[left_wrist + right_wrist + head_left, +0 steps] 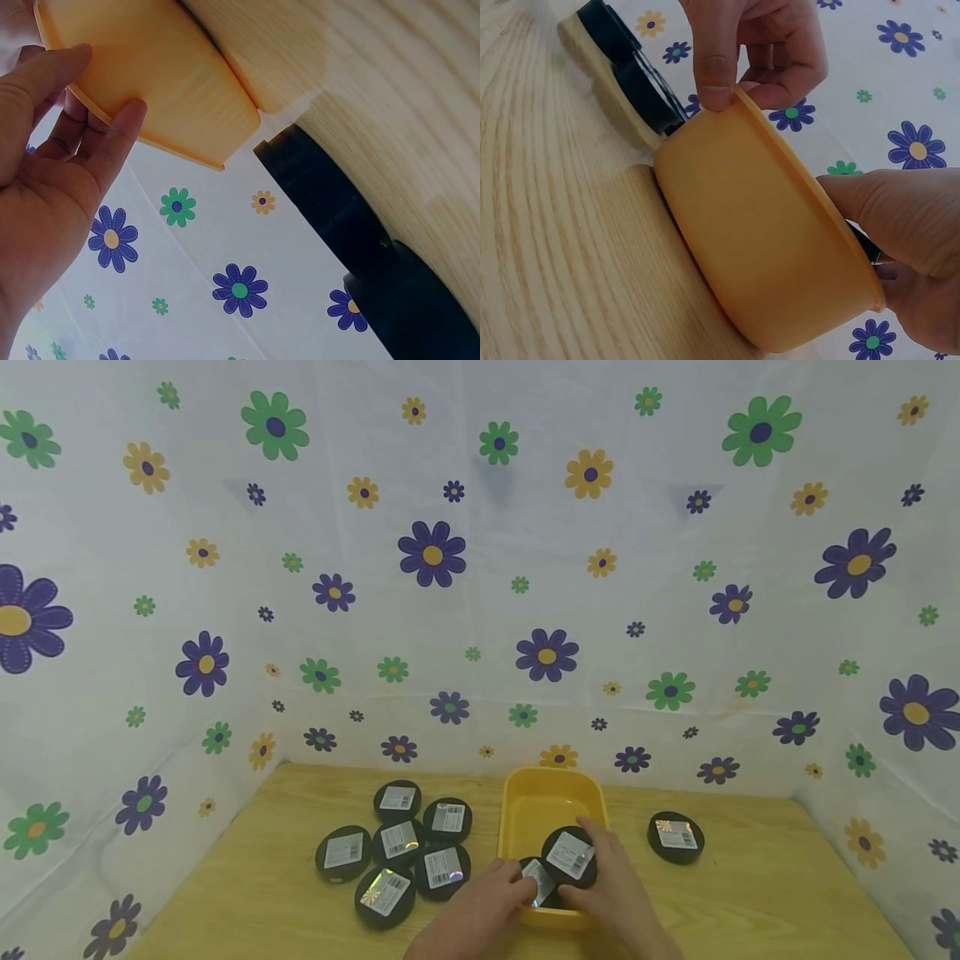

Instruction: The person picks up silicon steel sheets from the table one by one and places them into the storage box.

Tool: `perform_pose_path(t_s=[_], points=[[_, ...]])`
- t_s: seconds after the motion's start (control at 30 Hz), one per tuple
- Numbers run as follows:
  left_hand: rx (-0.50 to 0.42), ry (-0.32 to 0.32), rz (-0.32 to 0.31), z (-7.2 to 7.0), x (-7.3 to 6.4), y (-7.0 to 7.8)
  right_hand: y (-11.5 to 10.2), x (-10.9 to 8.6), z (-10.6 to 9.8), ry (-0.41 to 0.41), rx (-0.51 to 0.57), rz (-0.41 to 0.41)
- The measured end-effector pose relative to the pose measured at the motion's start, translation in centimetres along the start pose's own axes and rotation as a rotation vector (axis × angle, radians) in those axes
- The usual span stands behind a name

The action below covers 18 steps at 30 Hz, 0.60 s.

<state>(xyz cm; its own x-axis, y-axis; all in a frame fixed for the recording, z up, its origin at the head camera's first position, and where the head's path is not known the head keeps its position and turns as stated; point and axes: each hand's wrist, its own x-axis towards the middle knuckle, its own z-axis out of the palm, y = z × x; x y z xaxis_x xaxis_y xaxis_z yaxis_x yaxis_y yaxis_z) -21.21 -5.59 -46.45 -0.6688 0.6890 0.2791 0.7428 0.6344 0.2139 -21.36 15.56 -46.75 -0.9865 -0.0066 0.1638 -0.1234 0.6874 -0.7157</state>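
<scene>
A yellow plastic container (551,777) stands on the wooden table in front of me. My left hand (480,906) is at its front left corner; the left wrist view has fingertips (127,116) against the outer wall, and the rim lies between thumb and fingers. Inside, near those fingers, lies a black round disc (537,881) with a white label, partly covered. My right hand (611,877) holds another black labelled disc (567,855) by its edge, over the front of the container. Whether this disc rests on the one below cannot be told.
Several black labelled discs (397,841) lie grouped on the table left of the container. A single disc (676,837) lies to the right. White cloth walls (480,627) with printed flowers enclose the table (750,893) at the back and sides.
</scene>
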Motion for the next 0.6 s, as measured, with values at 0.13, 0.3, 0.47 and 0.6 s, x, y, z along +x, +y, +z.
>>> perform_pose_path(t_s=[0.13,0.3,0.47,0.6], points=[[-0.007,0.003,0.003,-0.03,0.02,0.12,0.22,-0.10,0.25,-0.018,0.005,-0.034],[-0.015,0.003,0.004,0.03,0.08,0.16,0.48,0.02,0.38,-0.043,0.025,-0.016],[-0.003,0.019,0.011,0.08,0.03,0.12,0.87,0.26,0.66,-0.036,0.031,-0.054],[-0.015,0.007,-0.001,0.04,0.00,0.12,1.07,0.33,0.78,-0.036,0.039,-0.064]])
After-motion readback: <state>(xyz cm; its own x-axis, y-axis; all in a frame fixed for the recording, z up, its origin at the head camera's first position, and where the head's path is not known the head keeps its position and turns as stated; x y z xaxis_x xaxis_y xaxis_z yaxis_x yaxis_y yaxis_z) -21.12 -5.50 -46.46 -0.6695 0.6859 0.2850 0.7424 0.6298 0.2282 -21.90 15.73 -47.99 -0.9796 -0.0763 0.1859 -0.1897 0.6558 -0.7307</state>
